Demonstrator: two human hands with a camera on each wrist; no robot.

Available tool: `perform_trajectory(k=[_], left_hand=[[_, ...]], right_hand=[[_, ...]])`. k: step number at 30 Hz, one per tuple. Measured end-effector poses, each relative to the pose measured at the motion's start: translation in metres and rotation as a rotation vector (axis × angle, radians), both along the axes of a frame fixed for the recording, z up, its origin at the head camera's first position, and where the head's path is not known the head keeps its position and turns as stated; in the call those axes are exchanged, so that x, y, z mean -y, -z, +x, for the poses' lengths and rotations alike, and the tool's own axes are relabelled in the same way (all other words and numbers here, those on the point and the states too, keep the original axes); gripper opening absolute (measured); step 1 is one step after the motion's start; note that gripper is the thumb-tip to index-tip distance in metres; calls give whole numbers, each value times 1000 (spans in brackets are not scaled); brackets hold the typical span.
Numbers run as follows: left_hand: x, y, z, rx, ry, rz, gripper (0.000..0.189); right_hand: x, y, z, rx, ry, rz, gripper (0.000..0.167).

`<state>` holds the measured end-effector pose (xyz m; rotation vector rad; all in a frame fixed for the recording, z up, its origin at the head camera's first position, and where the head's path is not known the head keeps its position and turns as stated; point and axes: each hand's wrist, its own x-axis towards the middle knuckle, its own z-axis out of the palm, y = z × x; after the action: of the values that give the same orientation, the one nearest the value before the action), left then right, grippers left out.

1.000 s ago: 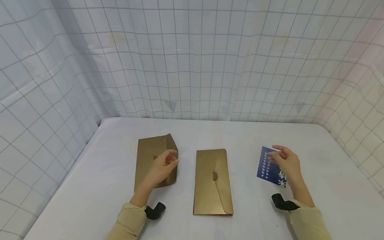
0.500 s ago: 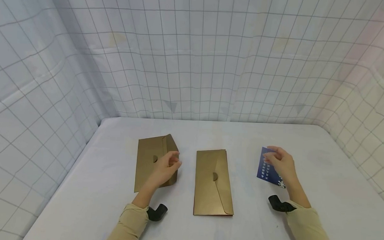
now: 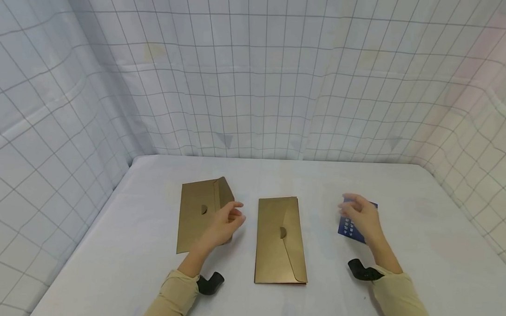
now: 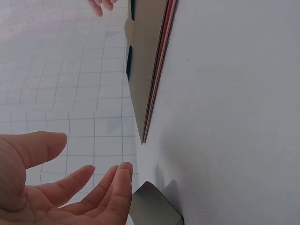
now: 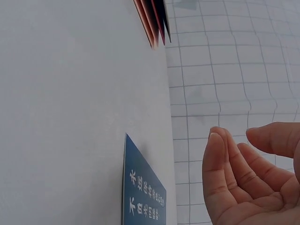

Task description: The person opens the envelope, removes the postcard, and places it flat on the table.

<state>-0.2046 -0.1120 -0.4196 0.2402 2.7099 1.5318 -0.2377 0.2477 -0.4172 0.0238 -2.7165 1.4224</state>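
Observation:
My left hand [image 3: 222, 225], fingers loosely bent and holding nothing, hovers over the right side of a gold envelope [image 3: 192, 211] whose flap stands partly raised. In the middle lies a second gold envelope [image 3: 275, 252], its flap tucked under a half-round tab; the left wrist view shows reddish layers along the edge of this envelope [image 4: 157, 70]. My right hand [image 3: 361, 218], likewise empty with thumb and fingers apart, is above a blue card [image 3: 351, 230] printed with white characters. Part of the card is hidden by the hand. The right wrist view shows the card [image 5: 140, 187] flat, below the fingers.
A white-covered table [image 3: 315, 299] carries everything. White curtains with a dark grid [image 3: 272, 84] enclose it at the back and both sides. A black curved piece sits at each wrist, the left one [image 3: 211, 283] and the right one [image 3: 364, 269].
Both hands have drifted inward, the left rightward across its envelope and the right leftward over the blue card. The envelopes and the card have stayed in place.

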Motion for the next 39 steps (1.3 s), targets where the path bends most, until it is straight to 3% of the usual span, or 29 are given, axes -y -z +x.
perform_trajectory(k=[8, 23, 33, 39], left_hand=[[-8, 2, 2, -6, 10, 22, 34], [-18, 11, 5, -33, 29, -16, 32], [-22, 9, 5, 87, 67, 59, 33], [-23, 9, 7, 112, 66, 84, 33]], right_hand=[[5, 3, 0, 4, -12, 15, 42], [20, 8, 1, 2, -44, 2, 39], [28, 10, 1, 37, -49, 1, 39], [35, 11, 1, 29, -78, 1, 37]])
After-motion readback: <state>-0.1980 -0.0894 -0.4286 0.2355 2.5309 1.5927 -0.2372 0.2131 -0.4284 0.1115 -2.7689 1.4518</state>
